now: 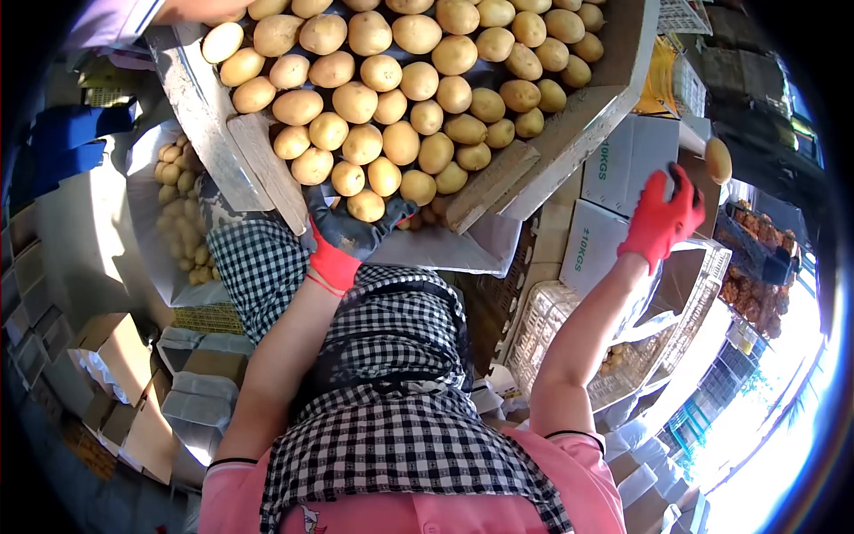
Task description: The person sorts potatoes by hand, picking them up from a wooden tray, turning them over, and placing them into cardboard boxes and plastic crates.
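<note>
Potatoes fill a sloping wooden chute in front of me. My left hand, in a red and black glove, is at the chute's narrow mouth, its fingers curved around a potato at the lower edge. Other potatoes press close above that one. Out to the right, my right hand is raised in a matching glove, fingers apart and nothing in them. A single potato is in mid-air just beyond its fingertips.
White cartons stand right of the chute. Below my right hand is a lined plastic crate with a few potatoes. Left of the chute sits a lined container of potatoes. Open cardboard boxes are at far left. Part of another person's arm shows top left.
</note>
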`<state>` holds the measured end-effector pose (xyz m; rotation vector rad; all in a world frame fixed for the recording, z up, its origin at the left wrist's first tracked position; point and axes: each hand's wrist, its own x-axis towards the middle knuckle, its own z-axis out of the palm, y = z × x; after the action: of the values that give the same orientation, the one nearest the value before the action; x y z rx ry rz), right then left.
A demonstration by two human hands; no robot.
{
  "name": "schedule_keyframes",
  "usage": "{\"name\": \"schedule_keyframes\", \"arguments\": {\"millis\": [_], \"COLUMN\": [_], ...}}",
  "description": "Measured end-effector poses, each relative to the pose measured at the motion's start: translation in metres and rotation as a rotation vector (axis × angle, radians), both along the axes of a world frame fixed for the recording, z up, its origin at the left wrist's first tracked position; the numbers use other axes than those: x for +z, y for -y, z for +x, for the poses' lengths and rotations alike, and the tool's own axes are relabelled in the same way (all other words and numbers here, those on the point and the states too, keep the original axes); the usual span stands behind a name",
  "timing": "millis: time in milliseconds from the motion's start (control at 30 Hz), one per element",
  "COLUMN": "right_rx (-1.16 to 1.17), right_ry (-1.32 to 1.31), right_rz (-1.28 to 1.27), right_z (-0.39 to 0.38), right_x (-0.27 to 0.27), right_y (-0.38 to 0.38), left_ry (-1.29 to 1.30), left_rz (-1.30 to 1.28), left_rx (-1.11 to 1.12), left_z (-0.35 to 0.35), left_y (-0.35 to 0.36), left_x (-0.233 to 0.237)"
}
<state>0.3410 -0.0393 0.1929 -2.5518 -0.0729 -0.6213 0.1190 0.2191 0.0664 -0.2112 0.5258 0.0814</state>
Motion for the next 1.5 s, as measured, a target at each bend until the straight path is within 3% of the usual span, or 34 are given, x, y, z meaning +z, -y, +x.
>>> {"name": "schedule_keyframes", "arguments": {"millis": [33,67,167,200,233,267,333,400,467,533,600,667,700,733,800,833,867,933,1000,1033,1067,1100,1133,1200,1267,1333,1400,1467,1500], "right_rx": [0.083,0.329,0.655,0.718,0.691,0.8,0.81,0.461,0.593,0.673,0.438,0.354,0.364,0.412,0.55,0.664,0.588,0.365,0.287,0.439,0.586,0.591,0.521,0.375,0.408,0.577,0.593,0.723,0.661], "right_ry": [-0.055,0.034,-0.222,-0.331,-0.363,-0.486,-0.468,-0.32,-0.397,-0.555,-0.42,-0.422,-0.486,-0.429,-0.545,-0.518,-0.612,-0.675,-0.611,-0.562,-0.504,-0.636,-0.606,-0.416,-0.29,-0.328,-0.286,-0.25,-0.244], "right_rz": [-0.089,-0.294,-0.099,-0.188,-0.464,-0.435,0.001,-0.139,-0.362,-0.329,-0.127,-0.074,-0.261,-0.348,-0.282,-0.276,-0.122,0.017,-0.104,-0.193,-0.28,-0.175,-0.077,-0.169,-0.338,-0.15,-0.221,-0.026,0.055], "right_z": [-0.005,-0.027,-0.103,-0.124,-0.149,-0.162,-0.153,-0.126,-0.158,-0.182,-0.147,-0.111,-0.119,-0.139,-0.184,-0.186,-0.183,-0.161,-0.162,-0.175,-0.192,-0.206,-0.205,-0.181,-0.152,-0.169,-0.171,-0.173,-0.18], "right_x": [-0.001,-0.014,-0.06,-0.085,-0.085,-0.086,-0.095,-0.096,-0.108,-0.095,-0.118,-0.113,-0.103,-0.109,-0.111,-0.108,-0.106,-0.12,-0.114,-0.117,-0.121,-0.127,-0.128,-0.124,-0.111,-0.159,-0.154,-0.153,-0.151], "right_y": [-0.011,-0.045,-0.142,-0.155,-0.161,-0.158,-0.147,-0.159,-0.17,-0.163,-0.159,-0.171,-0.183,-0.183,-0.168,-0.158,-0.149,-0.157,-0.187,-0.184,-0.177,-0.167,-0.161,-0.171,-0.184,-0.178,-0.164,-0.154,-0.151], "left_ry": [-0.131,-0.203,-0.297,-0.395,-0.436,-0.485,-0.458,-0.494,-0.221,-0.289,-0.457,-0.485,-0.399,-0.501,-0.201,-0.318,-0.401,-0.397,-0.356,-0.128,-0.2,-0.274,-0.348,-0.294,-0.395,-0.371,-0.375,-0.305,-0.326], "left_rz": [0.098,0.114,0.126,0.374,0.5,0.624,0.502,0.399,0.253,0.405,0.575,0.533,0.626,0.647,0.334,0.38,0.416,0.583,0.612,0.488,0.519,0.548,0.574,0.357,0.394,0.389,0.385,0.146,0.259], "left_rx": [-0.009,0.002,-0.056,-0.033,-0.02,-0.01,0.056,0.052,-0.004,-0.014,0.088,0.095,0.071,0.142,0.148,0.109,0.057,0.096,0.138,0.152,0.138,0.12,0.1,0.078,0.097,0.128,0.13,0.062,0.049], "left_z": [0.002,0.001,-0.01,-0.016,-0.017,-0.018,-0.023,-0.023,-0.015,-0.014,-0.013,-0.017,-0.022,-0.025,-0.01,0.0,-0.012,-0.02,-0.032,-0.029,-0.025,-0.021,-0.017,-0.012,-0.007,-0.001,-0.002,-0.005,-0.003], "left_y": [0.003,0.006,0.016,0.02,0.02,0.02,0.016,0.01,0.0,0.0,0.006,0.011,0.012,0.016,0.007,0.006,-0.001,0.008,0.015,0.012,0.011,0.009,0.008,0.003,0.005,0.003,0.003,0.001,0.002], "left_x": [0.006,0.01,-0.014,-0.022,-0.021,-0.02,-0.014,-0.011,-0.013,-0.004,-0.009,-0.006,-0.013,-0.032,0.007,0.029,-0.005,-0.025,-0.042,-0.026,-0.015,-0.005,0.005,0.005,0.007,0.008,-0.004,-0.009,-0.018]}}
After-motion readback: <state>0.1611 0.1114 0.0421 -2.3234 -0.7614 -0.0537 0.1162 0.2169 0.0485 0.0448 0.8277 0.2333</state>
